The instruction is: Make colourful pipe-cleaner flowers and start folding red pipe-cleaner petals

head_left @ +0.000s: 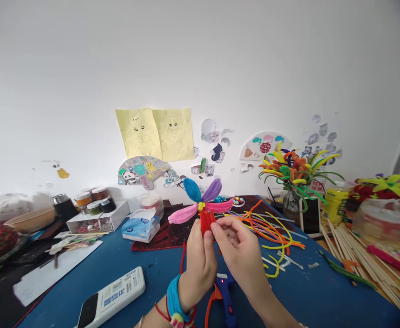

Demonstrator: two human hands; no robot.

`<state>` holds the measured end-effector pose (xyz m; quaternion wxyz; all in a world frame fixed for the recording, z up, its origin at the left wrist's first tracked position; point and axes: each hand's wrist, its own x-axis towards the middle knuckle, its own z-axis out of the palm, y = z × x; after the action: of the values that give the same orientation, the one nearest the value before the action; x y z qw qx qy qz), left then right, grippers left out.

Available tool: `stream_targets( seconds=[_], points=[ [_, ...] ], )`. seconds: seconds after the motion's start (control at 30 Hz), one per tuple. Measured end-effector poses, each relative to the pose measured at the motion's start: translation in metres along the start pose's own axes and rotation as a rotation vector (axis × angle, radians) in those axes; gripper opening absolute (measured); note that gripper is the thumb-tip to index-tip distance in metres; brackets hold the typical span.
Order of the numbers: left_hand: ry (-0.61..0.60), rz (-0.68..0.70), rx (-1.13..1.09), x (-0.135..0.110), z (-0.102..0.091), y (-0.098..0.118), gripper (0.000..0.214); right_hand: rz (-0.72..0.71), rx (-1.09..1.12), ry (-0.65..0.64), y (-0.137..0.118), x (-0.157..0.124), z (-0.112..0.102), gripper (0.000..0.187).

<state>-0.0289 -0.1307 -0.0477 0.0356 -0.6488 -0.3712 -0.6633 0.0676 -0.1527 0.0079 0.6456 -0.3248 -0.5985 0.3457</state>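
A pipe-cleaner flower [201, 206] is held upright at the centre, above the blue table [165, 282]. It has a blue, a purple and two pink petals around a yellow middle, and a red petal [205, 222] points down. My left hand [200, 259] is closed around this red petal from the left, thumb in front. On its right side, my right hand [239, 246] pinches the red part between thumb and index finger. A blue hot glue gun [226, 294] with a lit red light lies below my hands, partly hidden by them.
Loose pipe cleaners [275, 234] lie to the right, with bamboo sticks [360, 264] beyond. A vase of pipe-cleaner flowers [292, 200] stands behind. On the left are a tissue pack [141, 226], a white power bank-like device [112, 298] and a white box [99, 218] under paint jars.
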Motion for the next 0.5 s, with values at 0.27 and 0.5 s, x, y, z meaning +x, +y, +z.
stream_targets(
  seconds=[0.27, 0.5],
  points=[
    [-0.159, 0.051, -0.117, 0.017, -0.008, 0.01, 0.034, -0.142, -0.253, 0.014, -0.002, 0.002, -0.006, 0.015],
    [-0.171, -0.021, -0.226, 0.019, -0.009, 0.016, 0.033, -0.243, -0.34, 0.011, -0.003, 0.001, -0.011, 0.014]
  ],
)
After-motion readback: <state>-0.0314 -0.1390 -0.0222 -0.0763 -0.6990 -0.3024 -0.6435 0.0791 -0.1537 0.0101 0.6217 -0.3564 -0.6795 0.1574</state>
